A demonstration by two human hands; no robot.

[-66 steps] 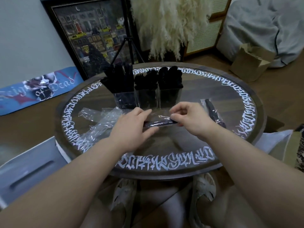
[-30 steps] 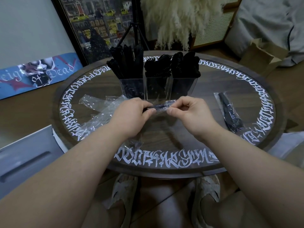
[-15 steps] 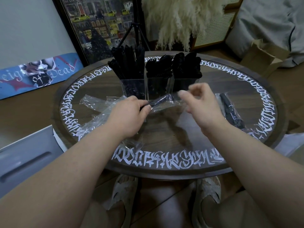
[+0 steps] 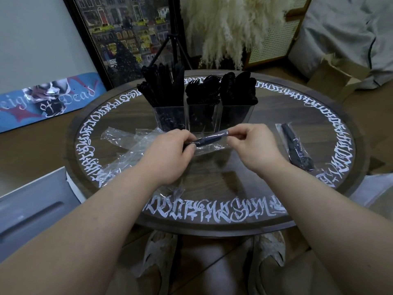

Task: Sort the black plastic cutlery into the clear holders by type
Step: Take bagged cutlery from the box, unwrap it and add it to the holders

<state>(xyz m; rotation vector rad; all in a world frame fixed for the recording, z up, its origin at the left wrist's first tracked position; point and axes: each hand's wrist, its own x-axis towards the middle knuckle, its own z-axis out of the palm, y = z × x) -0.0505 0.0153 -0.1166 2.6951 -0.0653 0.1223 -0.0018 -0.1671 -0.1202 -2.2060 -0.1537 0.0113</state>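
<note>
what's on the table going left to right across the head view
empty clear wrappers → left hand → wrapped cutlery pack held between both hands → right hand → unopened cutlery pack. The three clear holders stand behind the hands, so they are left out.

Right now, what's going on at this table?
A person is unwrapping black plastic cutlery. The left hand and right hand both pinch a wrapped cutlery pack above the round table. Three clear holders behind it already stand full of black cutlery. Empty wrappers lie to the left, and another sealed pack waits on the right.
</note>
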